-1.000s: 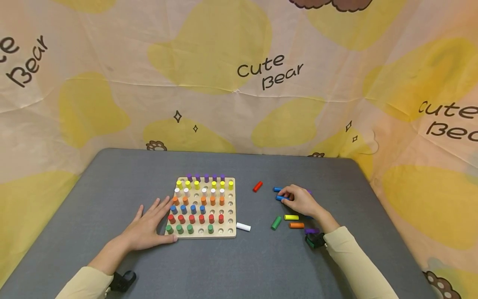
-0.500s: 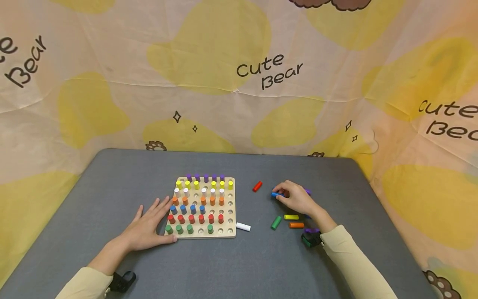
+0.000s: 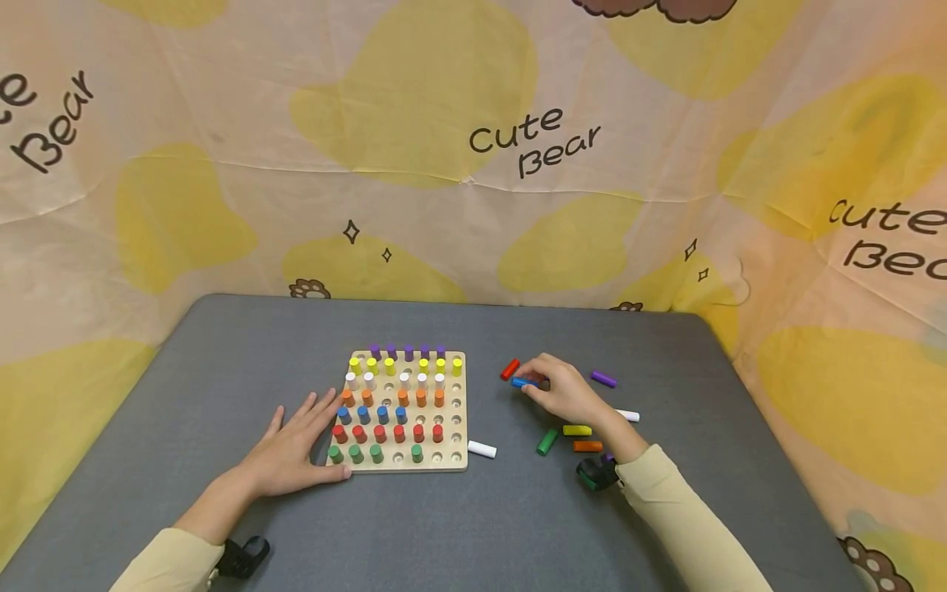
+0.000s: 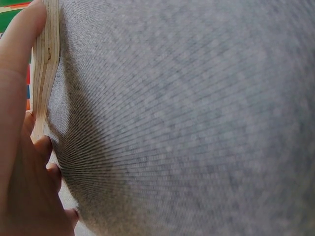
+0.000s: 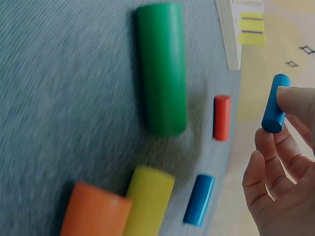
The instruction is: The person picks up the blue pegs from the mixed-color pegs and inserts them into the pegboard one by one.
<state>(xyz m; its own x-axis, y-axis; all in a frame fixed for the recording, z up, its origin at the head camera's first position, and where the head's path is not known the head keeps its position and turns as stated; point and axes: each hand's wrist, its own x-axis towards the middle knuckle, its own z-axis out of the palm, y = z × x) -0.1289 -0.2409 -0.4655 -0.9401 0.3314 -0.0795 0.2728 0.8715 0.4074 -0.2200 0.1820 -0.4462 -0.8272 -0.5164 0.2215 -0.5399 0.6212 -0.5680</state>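
Note:
Up off the table, my right hand (image 3: 573,399) pinches a blue peg (image 3: 524,382) between thumb and fingers, close to a red peg (image 3: 510,368). The right wrist view shows that blue peg (image 5: 276,104) tilted in the fingertips. My left hand (image 3: 292,456) rests spread along the left side of a wooden pegboard (image 3: 461,452), its thumb (image 4: 24,34) touching the board's front corner. Rows of purple, yellow, white, orange, blue, red and green pegs stand upright in the board, with some bare holes among them.
A white peg (image 3: 482,450) lies beside the board's right edge. Green (image 3: 547,441), yellow (image 3: 577,430), orange (image 3: 588,446) and purple (image 3: 603,379) pegs lie loose on the grey table, with another white peg (image 3: 628,416). A second blue peg (image 5: 199,199) shows in the right wrist view.
My right hand has lifted the blue peg and carried it left towards the board. A white peg behind the hand has come into sight. The left hand has stayed put.

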